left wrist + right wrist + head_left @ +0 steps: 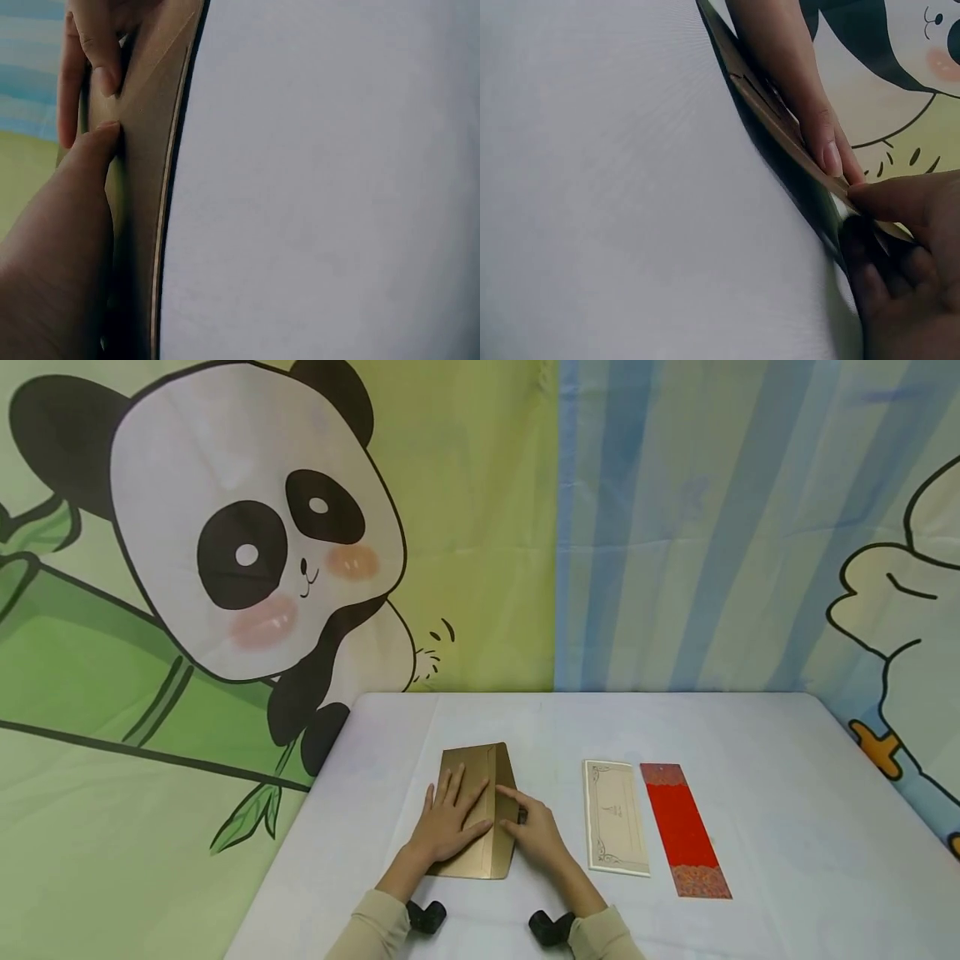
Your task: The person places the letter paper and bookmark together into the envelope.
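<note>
Beige sleeves [378,927] are nearest my camera. I see the left hand [442,828] spread flat on a rectangular gold paper envelope [480,858] on the white tabletop [787,827], the right hand [536,831] pinching its side flap [504,768]; rightward lie a cream printed card [617,814] and a red pattern-ended strip [684,827].

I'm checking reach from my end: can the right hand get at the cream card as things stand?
Probably yes, once freed: the right hand pinches the gold envelope, but the cream card lies uncovered to that hand's right, nothing visible between them; the red strip is beyond it.
</note>
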### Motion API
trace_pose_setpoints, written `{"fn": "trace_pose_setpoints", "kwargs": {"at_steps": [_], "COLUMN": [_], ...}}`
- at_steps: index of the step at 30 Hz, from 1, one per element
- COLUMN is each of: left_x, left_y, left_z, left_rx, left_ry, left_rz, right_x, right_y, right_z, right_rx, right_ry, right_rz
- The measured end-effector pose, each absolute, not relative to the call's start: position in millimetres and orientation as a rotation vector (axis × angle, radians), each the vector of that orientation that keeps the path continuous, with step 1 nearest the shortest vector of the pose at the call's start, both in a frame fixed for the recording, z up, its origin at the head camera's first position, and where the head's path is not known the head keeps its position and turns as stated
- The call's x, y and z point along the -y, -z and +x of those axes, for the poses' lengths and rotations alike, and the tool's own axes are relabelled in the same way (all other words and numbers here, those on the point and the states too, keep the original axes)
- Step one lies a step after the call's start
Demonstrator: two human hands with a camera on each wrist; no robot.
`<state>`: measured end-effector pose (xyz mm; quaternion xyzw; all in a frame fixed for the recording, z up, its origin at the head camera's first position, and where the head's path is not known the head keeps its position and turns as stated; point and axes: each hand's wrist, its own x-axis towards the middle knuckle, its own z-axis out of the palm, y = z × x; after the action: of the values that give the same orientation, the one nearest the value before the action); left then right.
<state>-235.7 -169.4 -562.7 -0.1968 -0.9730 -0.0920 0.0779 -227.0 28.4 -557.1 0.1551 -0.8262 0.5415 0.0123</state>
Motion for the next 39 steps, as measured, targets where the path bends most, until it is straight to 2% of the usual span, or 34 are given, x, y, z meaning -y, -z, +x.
{"fn": "trace_pose_setpoints", "kwargs": {"at_steps": [11, 19, 28, 39], "left_x": [169, 163, 158, 157], "left_y": [565, 562, 557, 557], "left_z": [-238, -239, -242, -242], "left_rx": [2.893, 2.819, 2.699, 2.637], "left_ry": [0.381, 0.349, 0.435, 0.47], "left_rz": [-0.582, -0.526, -0.501, -0.498], "right_x": [-40, -41, -43, -45], "right_y": [542, 560, 558, 536], "right_z": [-224, -229, -229, -221], "right_rx": [2.453, 2.166, 2.071, 2.057], "right_ry": [-2.341, -2.701, -2.811, -2.858], "right_rz": [0.652, 0.657, 0.645, 0.689]}}
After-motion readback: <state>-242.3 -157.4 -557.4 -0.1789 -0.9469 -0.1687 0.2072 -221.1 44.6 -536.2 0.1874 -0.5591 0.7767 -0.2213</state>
